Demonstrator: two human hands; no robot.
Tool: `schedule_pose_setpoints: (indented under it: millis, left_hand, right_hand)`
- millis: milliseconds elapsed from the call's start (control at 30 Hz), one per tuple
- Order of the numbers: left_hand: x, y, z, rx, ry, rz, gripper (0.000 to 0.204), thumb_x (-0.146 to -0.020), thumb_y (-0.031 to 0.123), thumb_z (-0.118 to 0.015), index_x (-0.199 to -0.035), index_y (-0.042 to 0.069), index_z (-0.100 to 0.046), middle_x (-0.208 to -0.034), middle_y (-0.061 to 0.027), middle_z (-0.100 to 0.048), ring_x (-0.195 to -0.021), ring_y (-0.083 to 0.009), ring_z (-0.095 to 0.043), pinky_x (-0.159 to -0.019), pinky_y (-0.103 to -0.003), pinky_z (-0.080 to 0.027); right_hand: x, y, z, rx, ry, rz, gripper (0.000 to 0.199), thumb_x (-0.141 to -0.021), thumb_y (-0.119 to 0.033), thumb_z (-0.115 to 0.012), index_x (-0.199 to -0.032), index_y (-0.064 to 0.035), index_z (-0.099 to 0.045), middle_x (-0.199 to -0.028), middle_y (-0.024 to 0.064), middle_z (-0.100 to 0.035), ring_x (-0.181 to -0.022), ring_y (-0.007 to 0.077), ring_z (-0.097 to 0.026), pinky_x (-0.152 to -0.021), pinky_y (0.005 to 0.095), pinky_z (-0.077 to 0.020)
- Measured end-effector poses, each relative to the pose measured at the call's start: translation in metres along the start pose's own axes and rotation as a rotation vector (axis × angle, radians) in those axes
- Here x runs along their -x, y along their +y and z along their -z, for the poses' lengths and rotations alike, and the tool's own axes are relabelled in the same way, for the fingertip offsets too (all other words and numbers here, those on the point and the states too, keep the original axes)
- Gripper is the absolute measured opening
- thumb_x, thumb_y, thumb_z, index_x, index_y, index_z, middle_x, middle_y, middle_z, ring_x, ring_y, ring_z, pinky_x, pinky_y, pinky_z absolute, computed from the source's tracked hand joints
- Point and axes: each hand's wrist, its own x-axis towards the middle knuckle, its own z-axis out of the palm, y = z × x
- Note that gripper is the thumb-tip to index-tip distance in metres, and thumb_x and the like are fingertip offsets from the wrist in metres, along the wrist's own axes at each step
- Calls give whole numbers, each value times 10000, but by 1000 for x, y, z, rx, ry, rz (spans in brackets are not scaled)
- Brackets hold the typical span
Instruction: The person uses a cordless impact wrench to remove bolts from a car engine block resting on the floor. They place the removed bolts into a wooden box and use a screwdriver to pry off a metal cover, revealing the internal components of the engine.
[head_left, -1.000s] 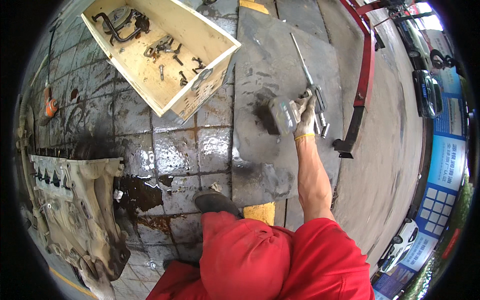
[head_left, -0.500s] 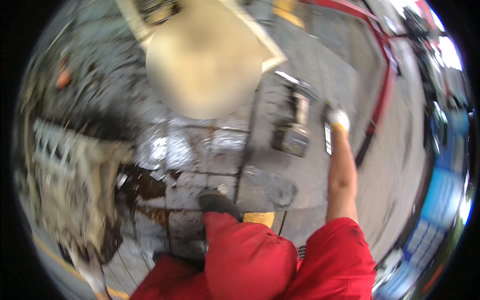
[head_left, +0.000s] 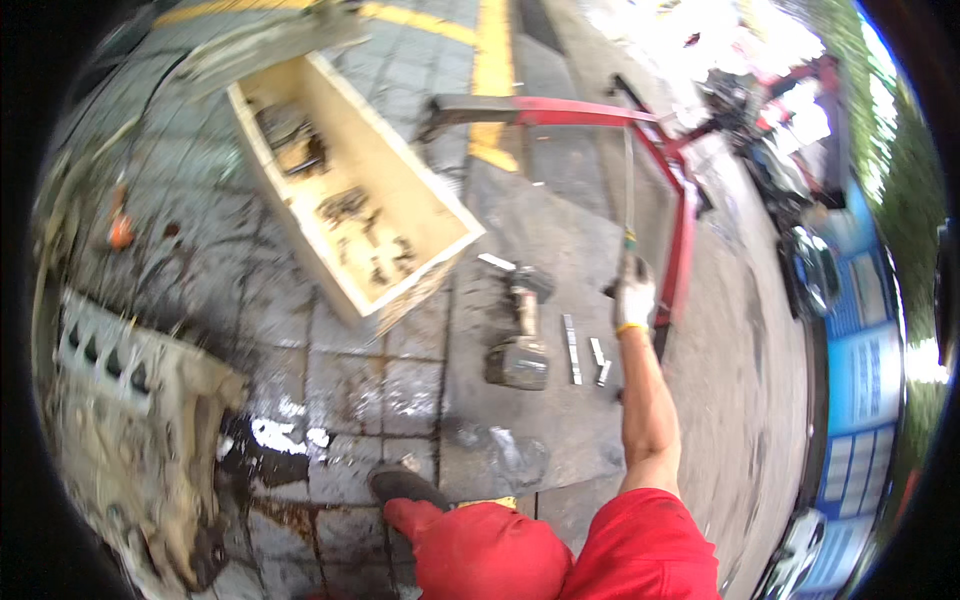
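My right hand (head_left: 635, 300), in a white glove with a yellow cuff, reaches out over a dark mat. Its fingers are wrapped round a long screwdriver (head_left: 629, 238) with a green handle band and a thin shaft that points away from me. Left of it on the mat lies a cordless impact wrench (head_left: 522, 340). Between them are a slim metal bar (head_left: 572, 348) and two short metal pieces (head_left: 601, 362). My left hand is out of view. At the lower left rests a dirty metal engine block (head_left: 150, 420).
A pale wooden crate (head_left: 385, 170) with greasy parts inside stands ahead. A red metal frame (head_left: 682, 230) with legs spreads beyond my right hand. An orange-ended tool (head_left: 121, 230) lies far left. Wet, oily tiles (head_left: 345, 395) surround the block. Blue panels (head_left: 862, 370) line the right.
The view has shifted, bringing the whole crate and more of the red frame into sight. My right hand still grips the screwdriver. My left hand, beside the engine block before, has left the picture.
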Motion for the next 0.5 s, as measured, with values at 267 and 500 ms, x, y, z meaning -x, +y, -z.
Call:
schedule_pose_setpoints:
  millis: [267, 500]
  left_hand:
    - [1, 40, 36, -5, -12, -59, 373, -1082, 181, -694, -1379, -42, -723, -1347, -291, -738, -1244, -460, -700, -1083, -494, -541]
    - [14, 18, 31, 26, 44, -142, 431, -1001, 159, -782, -1386, -22, -715, -1248, -273, -770, -1167, -441, -736, -1038, -486, -572]
  right_hand:
    - [127, -274, 85, -1065, -625, -141, 411, -975, -164, -866, -1305, 4, -687, -1079, 95, -736, -749, 129, -678, -654, 277, -576]
    - [151, -400, 60, -1266, -650, -61, 346, -1032, -273, -796, -1230, -44, -629, -940, 46, -669, -669, 102, -563, -639, 294, -551]
